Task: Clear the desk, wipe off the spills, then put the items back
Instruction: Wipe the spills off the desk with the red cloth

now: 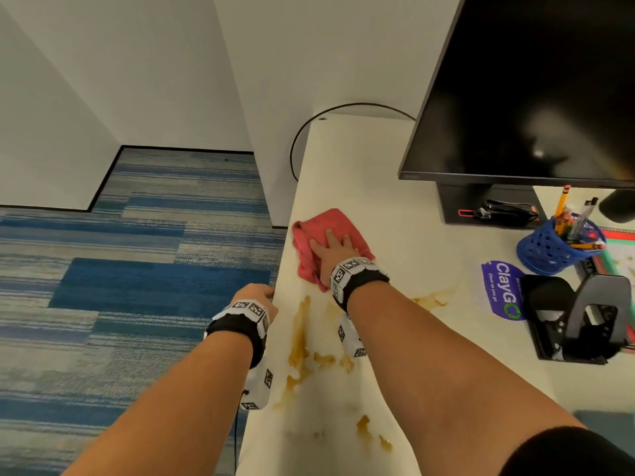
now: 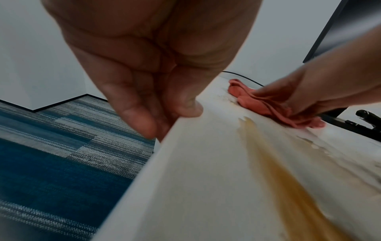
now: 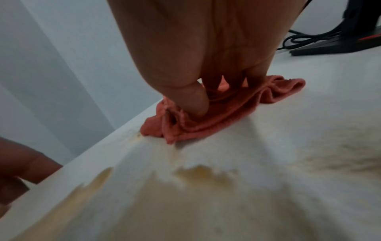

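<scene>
A red cloth [image 1: 330,219] [image 2: 243,96] [image 3: 206,125] lies bunched on the white desk [image 1: 360,166] near its left edge. My right hand [image 1: 330,240] [image 3: 195,65] presses flat on it with the fingers spread. Brown spilled liquid [image 1: 299,338] [image 2: 278,171] [image 3: 195,176] streaks the desk between the cloth and me, with a smaller patch [image 1: 431,300] to the right. My left hand [image 1: 256,297] [image 2: 164,114] grips the desk's left edge, thumb on top and fingers curled underneath.
A black monitor [image 1: 532,80] stands at the back right, with a stapler [image 1: 505,211] on its base. A blue pen cup [image 1: 553,249], a purple sticker [image 1: 503,290] and a black hole punch [image 1: 584,317] sit right. A cable [image 1: 292,149] loops off the desk's left side above blue carpet [image 1: 137,269].
</scene>
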